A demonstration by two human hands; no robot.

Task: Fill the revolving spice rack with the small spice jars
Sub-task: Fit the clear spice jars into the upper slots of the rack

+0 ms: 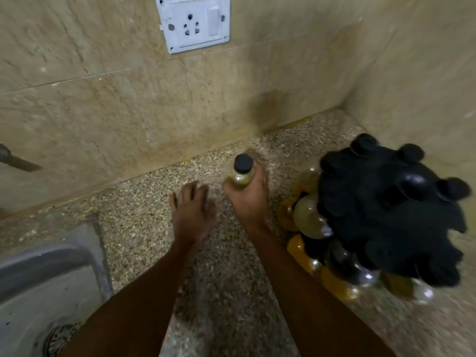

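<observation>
At frame centre, my right hand (247,194) grips a small black-capped glass jar of greenish spice (242,171); my left hand (192,212) rests flat, fingers spread, on the speckled stone counter (144,228). The black revolving rack of jars (386,215) stands at right, a steel sink (38,279) lower left.

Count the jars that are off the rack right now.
1: a black-capped jar with greenish contents, gripped by the right hand, left of the rack. Others may be hidden behind the rack.

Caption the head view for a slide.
Right hand grips a black-capped spice jar beside the loaded spice rack; left hand open.
</observation>
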